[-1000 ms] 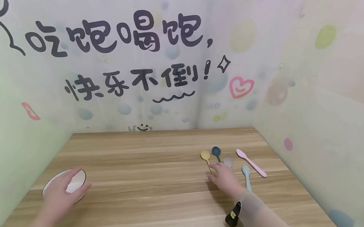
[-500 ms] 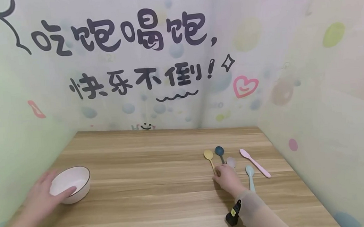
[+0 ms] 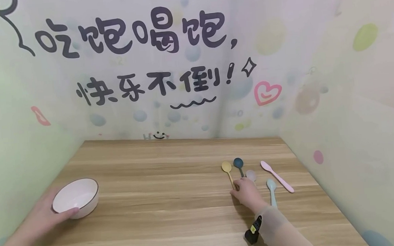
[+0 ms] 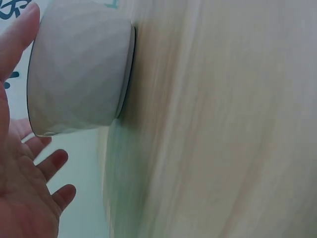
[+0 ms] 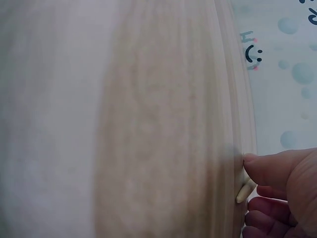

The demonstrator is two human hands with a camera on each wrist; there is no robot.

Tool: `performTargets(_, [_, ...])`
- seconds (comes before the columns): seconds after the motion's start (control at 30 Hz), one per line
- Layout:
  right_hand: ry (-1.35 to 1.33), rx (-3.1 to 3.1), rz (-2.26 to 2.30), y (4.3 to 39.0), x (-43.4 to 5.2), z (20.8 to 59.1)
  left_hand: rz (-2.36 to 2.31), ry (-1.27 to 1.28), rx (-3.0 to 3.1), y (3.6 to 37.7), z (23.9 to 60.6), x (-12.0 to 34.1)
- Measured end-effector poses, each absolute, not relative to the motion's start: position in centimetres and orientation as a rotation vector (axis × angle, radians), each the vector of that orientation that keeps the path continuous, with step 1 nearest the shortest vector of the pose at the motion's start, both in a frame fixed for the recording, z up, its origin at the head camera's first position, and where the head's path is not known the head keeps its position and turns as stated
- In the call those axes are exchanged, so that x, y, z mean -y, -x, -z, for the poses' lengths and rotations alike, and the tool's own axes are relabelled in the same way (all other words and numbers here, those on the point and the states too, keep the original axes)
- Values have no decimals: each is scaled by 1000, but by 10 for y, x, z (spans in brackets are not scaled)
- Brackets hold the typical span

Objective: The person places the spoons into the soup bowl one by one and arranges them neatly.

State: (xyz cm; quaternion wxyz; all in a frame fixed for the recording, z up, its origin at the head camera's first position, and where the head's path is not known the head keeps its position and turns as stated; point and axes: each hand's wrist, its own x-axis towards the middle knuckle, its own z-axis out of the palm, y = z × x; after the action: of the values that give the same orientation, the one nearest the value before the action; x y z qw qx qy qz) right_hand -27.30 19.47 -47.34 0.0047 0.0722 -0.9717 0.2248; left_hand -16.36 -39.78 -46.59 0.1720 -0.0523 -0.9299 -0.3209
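Observation:
A white bowl (image 3: pixel 76 193) with a dark rim stands at the table's left edge. My left hand (image 3: pixel 45 219) lies against its near-left side, thumb along the front wall. In the left wrist view the bowl (image 4: pixel 79 69) sits beyond the hand (image 4: pixel 25 198), whose fingers are spread and relaxed. My right hand (image 3: pixel 246 192) rests on the table at the handle end of a yellow spoon (image 3: pixel 227 168). The right wrist view shows the thumb and curled fingers (image 5: pixel 270 191) pinching that handle end (image 5: pixel 242 193).
Beside the yellow spoon lie a dark blue spoon (image 3: pixel 238 162), a pale grey spoon (image 3: pixel 251 175), a light blue spoon (image 3: pixel 271 186) and a pink spoon (image 3: pixel 276 176). Decorated walls close in the wooden table (image 3: pixel 160 185) on the left, back and right.
My left hand has come off the top of the bowl and settled at its near-left side. The right hand has stayed at the yellow spoon's handle.

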Motion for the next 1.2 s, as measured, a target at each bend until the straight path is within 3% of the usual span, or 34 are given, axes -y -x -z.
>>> performTargets(0.7, [-242, 3046, -700, 274, -196, 473, 866, 151, 2810, 161, 467, 398])
performTargets(1.2, [-216, 3058, -696, 275, -195, 472, 942, 260, 2773, 174, 463, 358])
